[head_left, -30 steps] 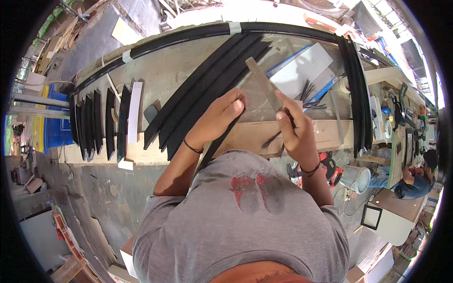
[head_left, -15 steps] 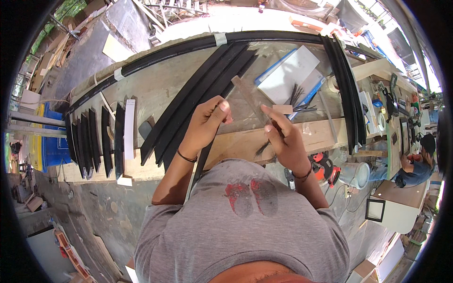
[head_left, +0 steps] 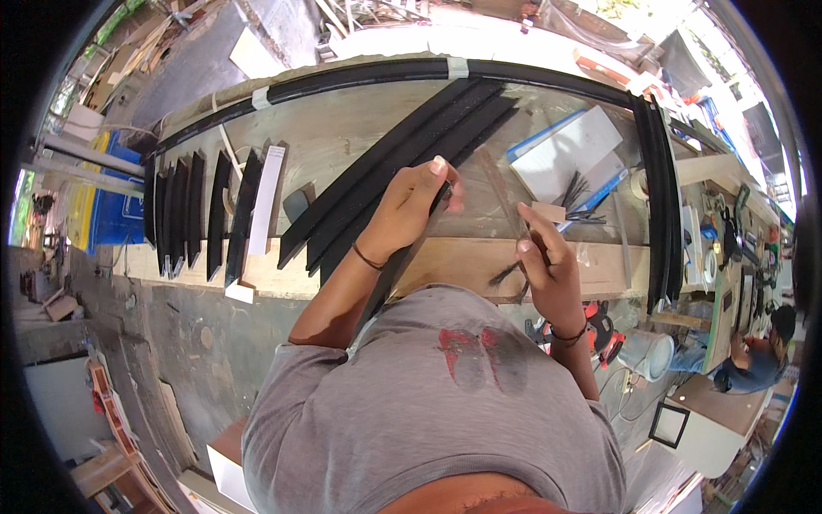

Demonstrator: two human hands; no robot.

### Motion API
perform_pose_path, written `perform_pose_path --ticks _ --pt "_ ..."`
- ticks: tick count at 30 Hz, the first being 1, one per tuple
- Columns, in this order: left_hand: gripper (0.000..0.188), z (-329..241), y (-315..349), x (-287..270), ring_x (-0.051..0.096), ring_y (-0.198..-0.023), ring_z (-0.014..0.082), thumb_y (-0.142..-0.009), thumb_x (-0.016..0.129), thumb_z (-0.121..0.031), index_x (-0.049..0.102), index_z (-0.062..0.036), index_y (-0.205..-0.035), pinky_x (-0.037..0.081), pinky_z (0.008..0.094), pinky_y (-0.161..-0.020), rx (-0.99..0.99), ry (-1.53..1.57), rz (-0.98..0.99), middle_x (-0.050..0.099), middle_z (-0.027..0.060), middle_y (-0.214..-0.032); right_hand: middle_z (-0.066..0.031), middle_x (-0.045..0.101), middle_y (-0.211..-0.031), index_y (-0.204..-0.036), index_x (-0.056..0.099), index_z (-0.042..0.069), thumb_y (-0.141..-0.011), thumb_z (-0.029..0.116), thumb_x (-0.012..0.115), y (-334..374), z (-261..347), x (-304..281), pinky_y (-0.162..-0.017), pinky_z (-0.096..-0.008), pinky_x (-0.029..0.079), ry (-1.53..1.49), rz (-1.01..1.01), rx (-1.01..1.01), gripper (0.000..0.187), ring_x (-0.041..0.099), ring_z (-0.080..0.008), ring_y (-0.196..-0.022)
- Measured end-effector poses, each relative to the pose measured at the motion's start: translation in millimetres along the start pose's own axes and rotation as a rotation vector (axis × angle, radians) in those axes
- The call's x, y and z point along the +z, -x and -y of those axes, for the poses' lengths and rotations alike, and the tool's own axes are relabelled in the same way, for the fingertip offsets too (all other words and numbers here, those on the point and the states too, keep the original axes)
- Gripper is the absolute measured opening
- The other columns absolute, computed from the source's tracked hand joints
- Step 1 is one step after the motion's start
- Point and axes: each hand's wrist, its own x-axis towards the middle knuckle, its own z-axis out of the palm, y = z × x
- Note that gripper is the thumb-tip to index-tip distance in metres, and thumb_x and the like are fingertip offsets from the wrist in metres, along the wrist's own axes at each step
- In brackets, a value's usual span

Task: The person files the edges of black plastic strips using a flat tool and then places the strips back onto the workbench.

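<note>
Beside the diagonal black channels (head_left: 396, 156), grips black strip (head_left: 390, 277) in left fingers (head_left: 456, 194), flat bar (head_left: 499, 182) in right fingers (head_left: 545, 230); seems midway, cannot tell remainder.

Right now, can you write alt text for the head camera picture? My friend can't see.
A person's left hand grips a black strip and their right hand holds a blurred stick above a bench. More black strips, a white board and dark bristles lie on it.

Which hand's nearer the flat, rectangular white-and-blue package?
Right. The right hand is below the package in the picture; the left hand is farther off, to its lower left.
</note>
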Motion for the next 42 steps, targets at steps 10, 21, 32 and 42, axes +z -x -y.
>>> perform_pose_path --ticks 10,21,32,42 --pt "0.045 -2.4 -2.0 -4.3 0.060 -0.070 0.0133 -0.103 0.035 -0.044 0.048 -0.0033 -0.090 0.047 0.0265 -0.069 0.012 0.258 0.071 0.061 0.0088 -0.076 -0.0034 0.058 -0.099 -0.134 0.051 0.001 -0.091 0.007 0.059 -3.3 -3.9 12.1 -0.067 -0.0236 0.041 -0.158 0.047 0.000 0.045 0.046 -0.0075 -0.074" --pt "0.017 -3.4 1.1 -2.2 0.069 -0.075 0.0116 -0.090 0.062 -0.007 0.046 -0.0047 -0.086 0.045 0.0221 -0.059 0.231 -0.065 -0.001 0.061 0.0047 -0.075 -0.0088 0.060 -0.118 -0.132 0.051 -0.003 -0.089 0.010 0.064 -11.4 -4.3 20.2 -0.087 -0.0241 0.043 -0.155 0.005 -0.124 0.047 0.054 -0.0115 -0.100" --pt "0.021 4.2 2.1 -8.7 0.066 -0.074 0.0120 -0.083 0.064 0.005 0.046 -0.0044 -0.090 0.049 0.0232 -0.064 0.291 -0.161 0.012 0.059 0.0065 -0.083 -0.0081 0.060 -0.116 -0.132 0.051 -0.003 -0.087 0.007 0.064 -8.1 -11.5 25.1 -0.080 -0.0237 0.045 -0.111 -0.027 -0.171 0.048 0.054 -0.0103 -0.090" --pt "0.011 2.0 4.3 -12.2 0.066 -0.078 0.0159 -0.089 0.058 -0.003 0.048 -0.0040 -0.093 0.051 0.0293 -0.071 0.283 0.044 0.064 0.059 0.0080 -0.085 -0.0103 0.062 -0.116 -0.132 0.052 -0.001 -0.086 0.007 0.065 -7.4 -14.1 25.6 -0.084 -0.0254 0.045 -0.076 -0.049 -0.200 0.048 0.056 -0.0127 -0.096"
